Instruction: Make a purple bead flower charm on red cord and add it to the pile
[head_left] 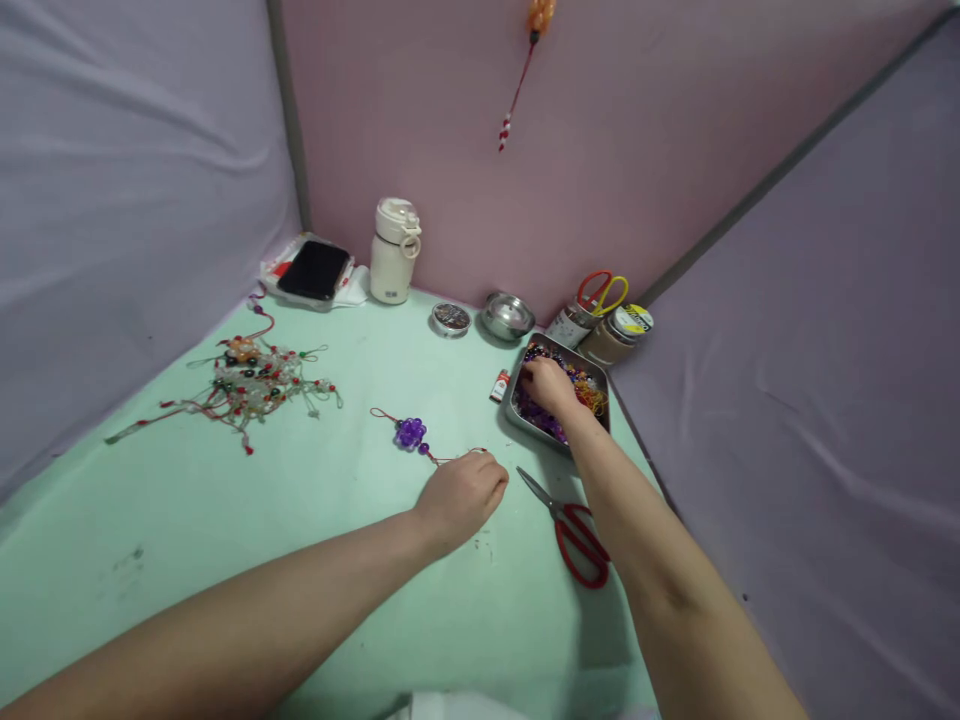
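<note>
A purple beaded charm (410, 433) lies on the table with a thin red loop at one end. Its red cord runs from a single purple bead to my left hand (463, 495), which is closed with curled fingers on the cord. Inside a metal tray (541, 432) full of purple, orange and dark beads, my right hand (550, 386) reaches down at the left side. Its fingers are bent together among the beads, and their tips are hidden. Scissors with red handles (577, 540) lie between my left hand and right forearm.
Finished-looking beaded charms (259, 380) lie heaped at left. Along the back stand a phone (315, 270) on a package, a white bottle (394, 255), a round tin (451, 319), a steel bowl (508, 317) and jars (619, 335). A small lighter-like item (499, 386) sits beside the tray.
</note>
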